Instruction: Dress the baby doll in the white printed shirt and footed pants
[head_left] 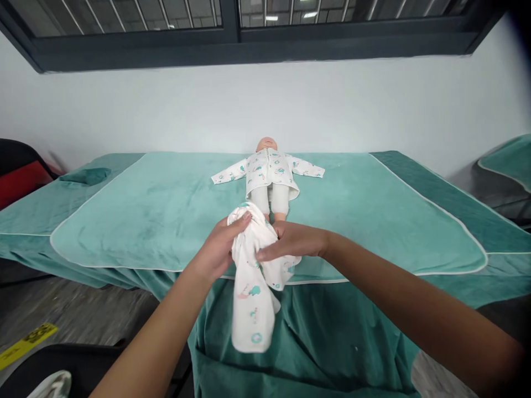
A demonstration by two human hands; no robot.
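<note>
Over the near edge of the teal cloth-covered tabletop [448, 199], head view: both of my hands are on a soft white fabric garment printed with small teal and pink figures [254, 326]. My left hand [219, 246] has its grip closed on the bunched upper part, at the left side, thumb lying over the folds. My right hand [298, 239] has its grip on the right side of the same bunch, thumb pressed to the front; fingers partly hidden, so tightness cannot be told. The garment's longer end hangs in front of a dark green plush drape [332, 331]; a shorter part falls below my right hand.

Just beyond, a baby-shaped doll [269, 172] in a white printed long-sleeved top [256, 176] and plain white leggings [260, 198] lies on a light teal, white-edged plush mat [166, 204]. Head toward the white wall [186, 105]; sleeves spread to both sides. Its lower legs run behind my right hand and the garment. Above: dark-framed barred window [239, 47].
</note>
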